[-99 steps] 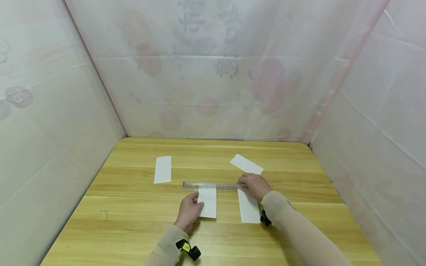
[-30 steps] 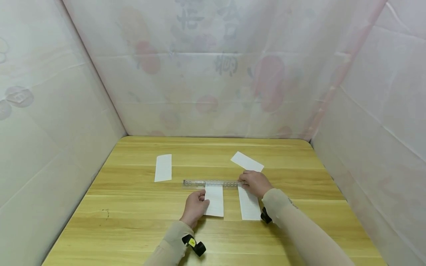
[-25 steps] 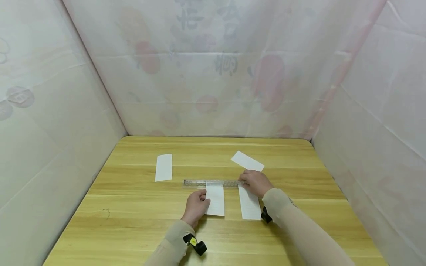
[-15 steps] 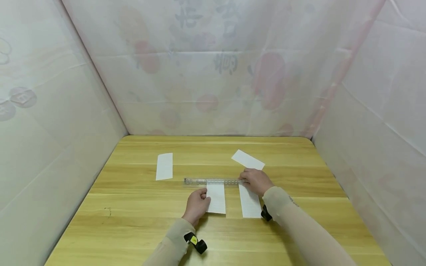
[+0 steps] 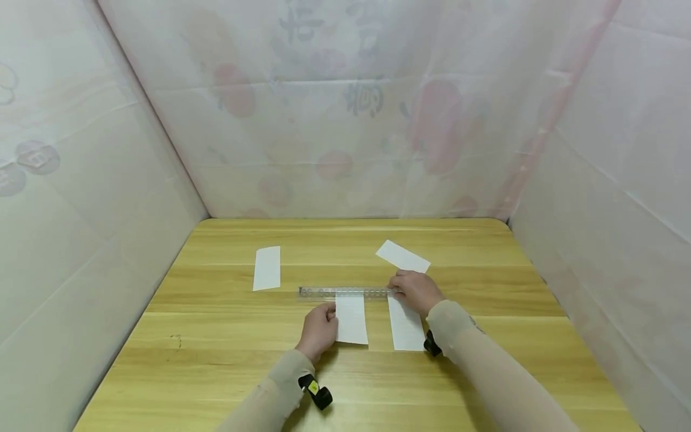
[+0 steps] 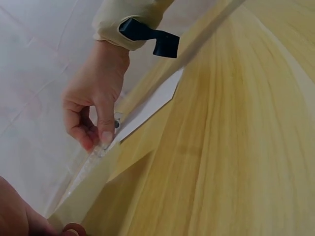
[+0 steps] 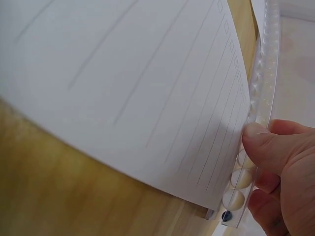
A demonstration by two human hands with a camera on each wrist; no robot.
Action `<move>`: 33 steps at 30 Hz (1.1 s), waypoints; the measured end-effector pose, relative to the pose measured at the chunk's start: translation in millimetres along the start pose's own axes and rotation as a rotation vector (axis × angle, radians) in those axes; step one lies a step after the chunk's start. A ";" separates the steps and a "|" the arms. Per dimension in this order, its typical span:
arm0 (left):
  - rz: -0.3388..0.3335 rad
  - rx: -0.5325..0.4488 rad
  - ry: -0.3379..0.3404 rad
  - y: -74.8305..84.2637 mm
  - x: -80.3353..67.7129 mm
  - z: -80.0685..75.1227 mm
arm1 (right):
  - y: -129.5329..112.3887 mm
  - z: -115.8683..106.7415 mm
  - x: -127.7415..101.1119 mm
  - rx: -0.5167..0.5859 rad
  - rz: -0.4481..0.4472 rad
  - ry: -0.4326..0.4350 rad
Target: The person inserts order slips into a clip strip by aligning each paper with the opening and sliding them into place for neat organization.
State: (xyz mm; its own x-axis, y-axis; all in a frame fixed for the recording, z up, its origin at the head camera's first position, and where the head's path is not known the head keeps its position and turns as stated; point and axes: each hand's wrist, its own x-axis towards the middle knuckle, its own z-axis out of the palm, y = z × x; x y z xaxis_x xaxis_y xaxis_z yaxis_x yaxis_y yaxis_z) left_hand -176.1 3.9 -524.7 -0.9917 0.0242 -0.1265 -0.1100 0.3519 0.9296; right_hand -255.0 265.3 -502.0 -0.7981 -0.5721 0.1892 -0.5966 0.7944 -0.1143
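In the head view my left hand pinches the left edge of a small lined sheet of paper. The sheet's top edge meets a clear plastic strip with a row of round holes. My right hand grips that strip near its right end, with thumb and fingers on either side in the right wrist view. A second lined sheet lies below the right hand, its top at the strip. The left wrist view shows the pinched sheet raised at a slant, casting a shadow on the wood.
Two more white paper sheets lie farther back on the wooden table: an upright left sheet and a slanted right sheet. Pale printed curtains enclose the table at the back and both sides.
The left hand has slid its sheet to the right along the strip, closer to the second sheet. The right hand keeps its grip on the strip. The head view has tilted slightly.
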 end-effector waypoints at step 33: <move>0.019 0.030 -0.070 -2.9 3.3 1.6 | 2.1 0.0 -4.8 0.030 0.005 0.025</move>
State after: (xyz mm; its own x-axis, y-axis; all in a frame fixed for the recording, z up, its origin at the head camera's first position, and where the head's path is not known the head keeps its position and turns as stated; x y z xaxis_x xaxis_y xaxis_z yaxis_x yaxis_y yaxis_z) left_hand -178.9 4.5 -528.4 -0.9864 0.0957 -0.1339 -0.0884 0.3782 0.9215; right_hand -252.4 269.7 -503.2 -0.7988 -0.5629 0.2124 -0.5954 0.7904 -0.1444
